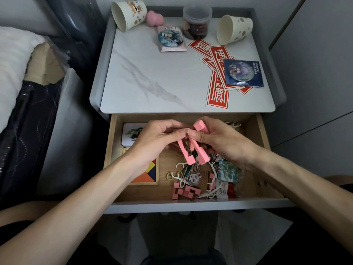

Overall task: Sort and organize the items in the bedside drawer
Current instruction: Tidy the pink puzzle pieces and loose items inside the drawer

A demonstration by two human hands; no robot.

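Note:
The bedside drawer (262, 134) stands pulled open below the marble top. Above its middle, my left hand (154, 142) pinches a notched pink puzzle piece (186, 155). My right hand (219, 140) grips a second pink puzzle piece (200, 126), which runs down to the first; the two pieces touch near my fingertips. More pink puzzle pieces (186, 192) lie at the drawer's front. A tangram tray (148, 173) and a picture card (130, 136) sit at the left, partly hidden by my left wrist. White floss picks (211, 192), a keychain charm (192, 178) and snack packets (228, 172) lie mixed at the right.
On the nightstand top (152, 83) lie two tipped paper cups (129, 15) (236, 29), a pink sponge (154, 18), a clear jar (196, 22), two packaged badges (171, 38) (243, 72) and red stickers (217, 87). A bed with a pillow (13, 60) is at the left.

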